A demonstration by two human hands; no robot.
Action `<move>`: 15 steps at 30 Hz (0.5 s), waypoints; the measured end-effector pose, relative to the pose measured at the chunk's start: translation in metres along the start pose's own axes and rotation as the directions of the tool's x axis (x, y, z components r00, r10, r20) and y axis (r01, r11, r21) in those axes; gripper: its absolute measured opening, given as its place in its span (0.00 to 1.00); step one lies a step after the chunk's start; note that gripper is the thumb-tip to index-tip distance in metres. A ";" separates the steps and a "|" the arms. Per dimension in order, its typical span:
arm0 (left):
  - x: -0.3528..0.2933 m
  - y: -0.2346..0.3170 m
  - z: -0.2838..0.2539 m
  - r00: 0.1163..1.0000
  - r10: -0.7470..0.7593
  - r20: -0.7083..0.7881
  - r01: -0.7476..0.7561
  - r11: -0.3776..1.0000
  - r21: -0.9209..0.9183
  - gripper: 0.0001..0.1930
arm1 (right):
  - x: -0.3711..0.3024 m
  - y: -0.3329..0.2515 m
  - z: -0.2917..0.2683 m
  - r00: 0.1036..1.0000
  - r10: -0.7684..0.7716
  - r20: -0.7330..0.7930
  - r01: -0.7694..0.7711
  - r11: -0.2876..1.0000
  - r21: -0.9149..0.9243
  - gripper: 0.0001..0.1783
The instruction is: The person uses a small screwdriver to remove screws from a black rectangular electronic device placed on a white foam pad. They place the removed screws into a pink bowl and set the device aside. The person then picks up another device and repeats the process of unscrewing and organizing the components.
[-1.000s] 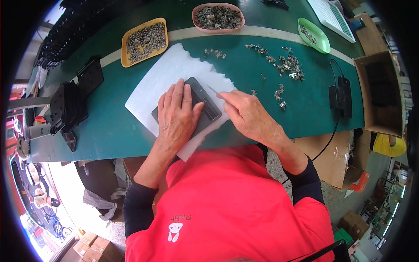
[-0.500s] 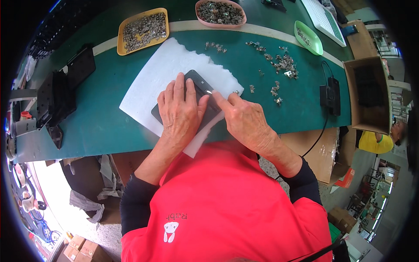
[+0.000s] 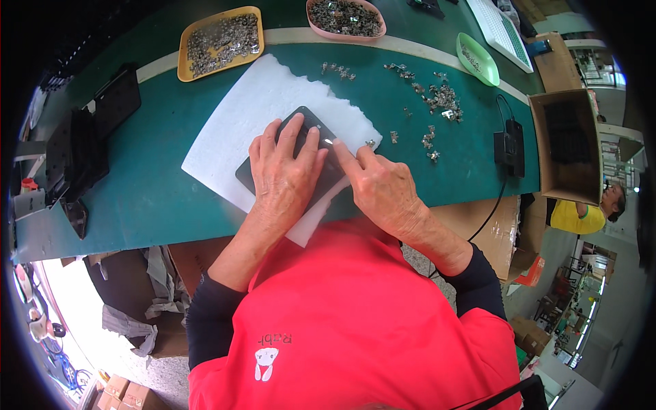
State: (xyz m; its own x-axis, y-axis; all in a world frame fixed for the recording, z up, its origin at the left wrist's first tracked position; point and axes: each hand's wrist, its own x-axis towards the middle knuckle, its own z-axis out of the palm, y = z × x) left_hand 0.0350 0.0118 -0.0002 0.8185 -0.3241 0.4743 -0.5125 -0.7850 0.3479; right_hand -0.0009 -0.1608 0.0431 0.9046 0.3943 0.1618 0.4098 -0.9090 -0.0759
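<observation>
A dark, flat rectangular panel (image 3: pixel 306 117) lies slanted on a white foam sheet (image 3: pixel 229 130) on the green table. My left hand (image 3: pixel 285 174) rests over the panel, its fingers slightly bent and spread across the surface. My right hand (image 3: pixel 383 184) is at the panel's right edge; its index finger points at the edge, while the other fingers curl under. At that fingertip a small shiny spot (image 3: pixel 329 141) shows, too small to name. The right thumb is hidden. Just right of the foam's edge, small metal pieces (image 3: pixel 394 137) lie scattered.
Along the back stand a yellow tray (image 3: pixel 183 58), a pink tray (image 3: pixel 311 24) and a green bowl (image 3: pixel 489 76) with small metal parts. A heap of clips (image 3: pixel 444 101) lies right. Black hardware (image 3: pixel 85 150) stands left; a power adapter (image 3: pixel 509 147) and cardboard box (image 3: pixel 567 184) stand right.
My left fingers have bent a little more and shifted slightly right on the panel. My right index finger stays at the edge. The whole view has shifted slightly.
</observation>
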 end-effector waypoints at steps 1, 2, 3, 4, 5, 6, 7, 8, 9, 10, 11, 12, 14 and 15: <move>0.000 0.000 0.000 1.000 0.002 -0.003 -0.002 1.000 -0.003 0.19 | 0.000 -0.001 -0.001 1.000 -0.003 0.020 0.003 1.000 -0.009 0.23; 0.000 0.000 0.001 1.000 0.004 -0.006 -0.004 1.000 -0.005 0.19 | 0.001 -0.002 -0.003 0.999 -0.005 0.039 0.006 1.000 -0.018 0.24; 0.000 0.000 0.001 1.000 0.007 -0.009 -0.007 1.000 -0.008 0.19 | 0.001 -0.003 -0.004 0.998 -0.007 0.058 0.008 1.000 -0.027 0.26; 0.000 -0.001 0.001 1.000 0.007 -0.003 -0.007 1.000 -0.017 0.19 | 0.002 -0.004 -0.004 0.997 -0.016 0.075 0.020 0.999 -0.049 0.26; 0.000 -0.001 0.002 1.000 0.006 0.002 -0.006 1.000 -0.025 0.20 | 0.002 -0.005 -0.004 0.995 -0.027 0.091 0.033 0.997 -0.070 0.26; 0.000 -0.002 0.002 1.000 0.004 0.006 -0.004 0.999 -0.033 0.20 | 0.003 -0.006 -0.004 0.993 -0.037 0.108 0.047 0.995 -0.092 0.26; 0.000 -0.002 0.002 1.000 0.004 0.005 -0.004 0.999 -0.041 0.20 | 0.005 -0.008 -0.006 0.990 -0.035 0.136 0.049 0.993 -0.104 0.26; -0.001 -0.002 0.002 1.000 0.003 0.005 -0.002 0.999 -0.049 0.20 | 0.008 -0.012 -0.010 0.986 -0.032 0.164 0.052 0.992 -0.116 0.26; -0.002 -0.003 0.002 1.000 0.001 0.005 -0.001 0.998 -0.058 0.20 | 0.011 -0.014 -0.014 0.981 -0.030 0.193 0.055 0.990 -0.127 0.27; -0.002 -0.002 0.003 1.000 0.002 0.011 -0.002 0.998 -0.070 0.20 | 0.011 -0.015 -0.016 0.975 -0.023 0.223 0.053 0.990 -0.128 0.26; -0.001 -0.002 0.003 1.000 0.005 0.014 -0.004 0.997 -0.077 0.20 | 0.014 -0.016 -0.018 0.969 -0.020 0.248 0.052 0.991 -0.125 0.26; 0.000 -0.001 0.003 1.000 0.007 0.019 -0.005 0.997 -0.083 0.19 | 0.017 -0.016 -0.019 0.962 -0.016 0.273 0.051 0.991 -0.123 0.26; 0.000 -0.001 0.004 1.000 0.015 0.020 -0.013 0.997 -0.079 0.20 | 0.024 -0.020 -0.025 0.947 -0.008 0.322 0.047 0.992 -0.116 0.24; 0.000 0.000 0.004 1.000 0.021 0.019 -0.019 0.997 -0.079 0.20 | 0.028 -0.021 -0.029 0.939 -0.001 0.345 0.043 0.992 -0.115 0.24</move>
State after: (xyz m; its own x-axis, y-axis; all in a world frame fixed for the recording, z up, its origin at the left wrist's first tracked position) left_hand 0.0360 0.0094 -0.0032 0.8124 -0.3506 0.4658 -0.5471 -0.7347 0.4011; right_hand 0.0121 -0.1345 0.0781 0.8891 0.4177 -0.1873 0.4324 -0.9006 0.0445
